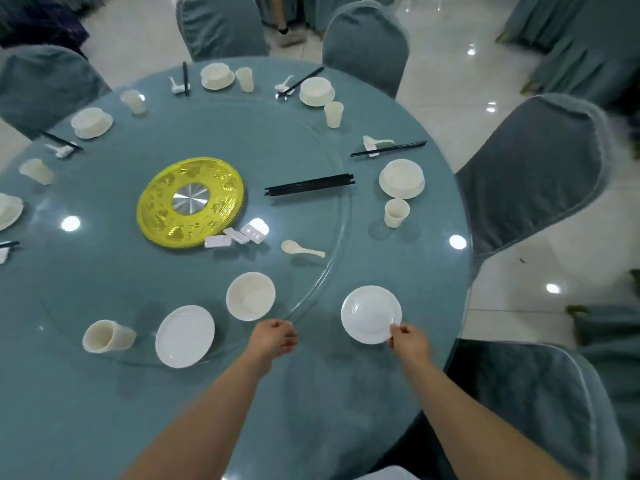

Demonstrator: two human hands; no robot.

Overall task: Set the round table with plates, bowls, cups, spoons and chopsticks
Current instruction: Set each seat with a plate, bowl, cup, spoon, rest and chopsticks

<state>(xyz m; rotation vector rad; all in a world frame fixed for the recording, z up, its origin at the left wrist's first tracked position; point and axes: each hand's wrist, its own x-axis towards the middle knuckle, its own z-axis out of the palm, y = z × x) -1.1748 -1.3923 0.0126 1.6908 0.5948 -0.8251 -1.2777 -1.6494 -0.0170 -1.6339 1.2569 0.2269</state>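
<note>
Plate [370,313] in your right hand [410,342]: your fingers [398,330] pinch its near rim, and it sits low over the tabletop [311,393], just outside the glass turntable [322,289]; whether it touches the cloth cannot be told. Your left hand [273,337] hovers at the turntable's near edge, fingers curled loosely inward and holding nothing. On the glass in front of your left hand stands a bowl [250,295]; to its left lies a second plate [184,336], and further left a cup [107,336] lies on its side, mouth toward you. Beyond the bowl a spoon [301,248] rests alone, and near it a few white rests [239,235] lie in a loose cluster against the yellow disc [190,201] at the centre. A bundle of black chopsticks [310,184] lies on the glass right of the disc. Finished settings ring the far and right rim: at right, a bowl on a plate [401,178] with a cup [396,212] just beside it, and a chopstick pair [388,148] on a rest beyond. Covered chairs [530,174] surround the tabletop.
</note>
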